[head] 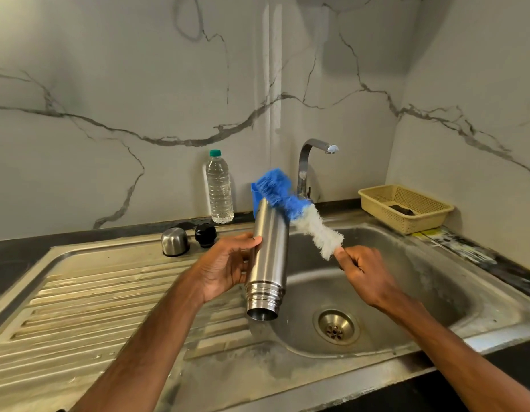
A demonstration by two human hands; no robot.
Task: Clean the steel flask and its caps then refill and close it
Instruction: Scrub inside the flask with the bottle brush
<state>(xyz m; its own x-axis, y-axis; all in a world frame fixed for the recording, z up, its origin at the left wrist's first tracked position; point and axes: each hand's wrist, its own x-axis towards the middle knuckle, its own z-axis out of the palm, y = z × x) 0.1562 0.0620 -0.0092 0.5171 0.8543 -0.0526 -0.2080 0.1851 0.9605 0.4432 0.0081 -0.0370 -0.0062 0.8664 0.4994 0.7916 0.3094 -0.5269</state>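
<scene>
Holding the cylindrical brushed-steel flask [268,257] mouth-down over the stainless sink basin's [421,278] edge, presumably to drain, the left hand [225,269] wraps its fingers round it while the right hand [365,269], fingers pinching the handle, lays the blue-and-white bristle brush [299,211] against its raised base.

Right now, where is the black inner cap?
Head view: the black cap stands at the back edge of the drainboard, left of the flask, right of the steel cap, in front of the water bottle.
</scene>
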